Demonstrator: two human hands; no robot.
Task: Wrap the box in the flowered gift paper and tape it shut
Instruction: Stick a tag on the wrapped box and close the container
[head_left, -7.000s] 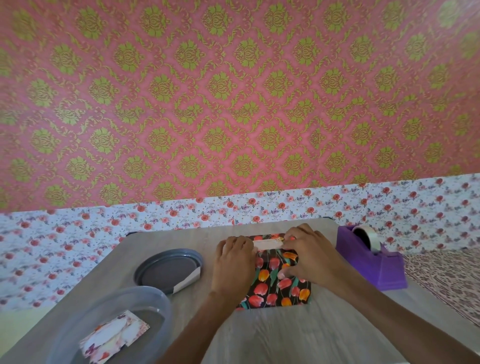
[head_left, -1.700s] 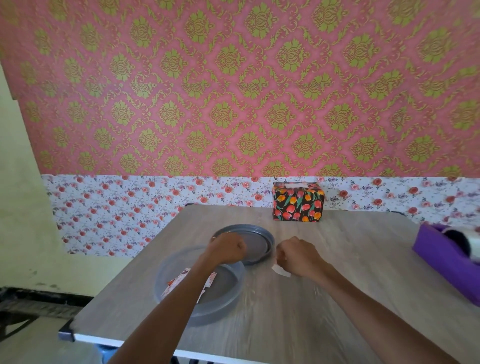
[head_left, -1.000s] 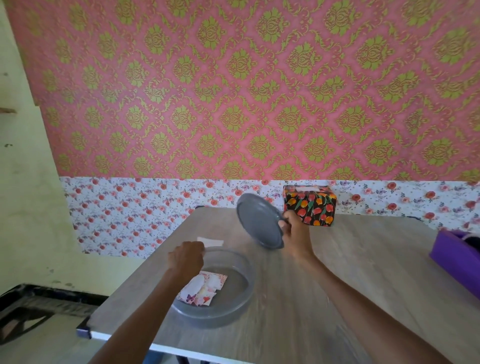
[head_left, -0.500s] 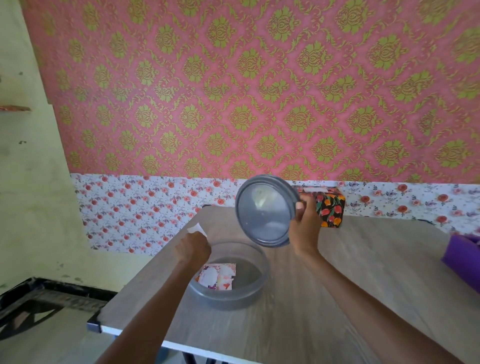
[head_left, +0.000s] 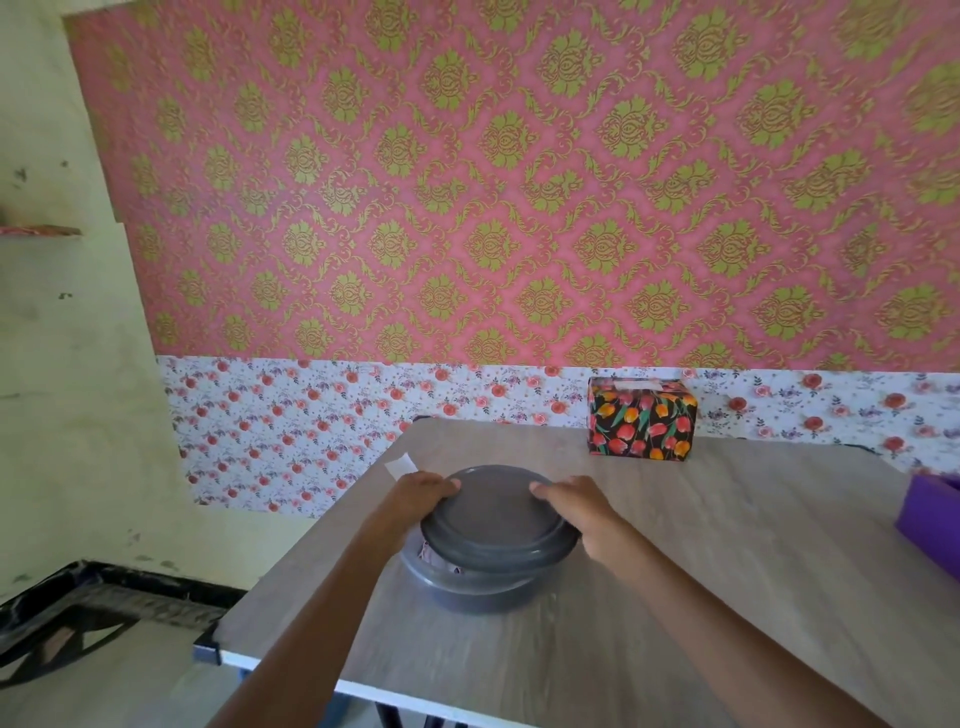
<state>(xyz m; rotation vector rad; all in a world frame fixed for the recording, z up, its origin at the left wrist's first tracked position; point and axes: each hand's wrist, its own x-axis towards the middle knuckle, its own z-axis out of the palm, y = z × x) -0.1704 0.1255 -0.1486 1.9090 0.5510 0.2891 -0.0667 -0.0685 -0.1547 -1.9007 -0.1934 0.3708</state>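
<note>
The box (head_left: 642, 425), wrapped in black paper with orange and red flowers, stands at the table's far edge against the wall, with a pale strip of tape on its top. A grey round lid (head_left: 493, 514) sits on a clear grey tub (head_left: 467, 587) near the table's left side. My left hand (head_left: 415, 493) grips the lid's left rim. My right hand (head_left: 582, 512) grips its right rim. Scraps of patterned paper show faintly inside the tub under the lid.
A purple tape dispenser (head_left: 930, 519) is cut off by the right frame edge. A small white paper scrap (head_left: 399, 464) lies at the table's left edge behind my left hand. The wooden table (head_left: 727, 571) ends close to the tub on the left.
My right hand lifted the grey lid off the table and brought it down onto the tub. My left hand moved from the tub's rim to the lid. The wrapped box stays by the wall.
</note>
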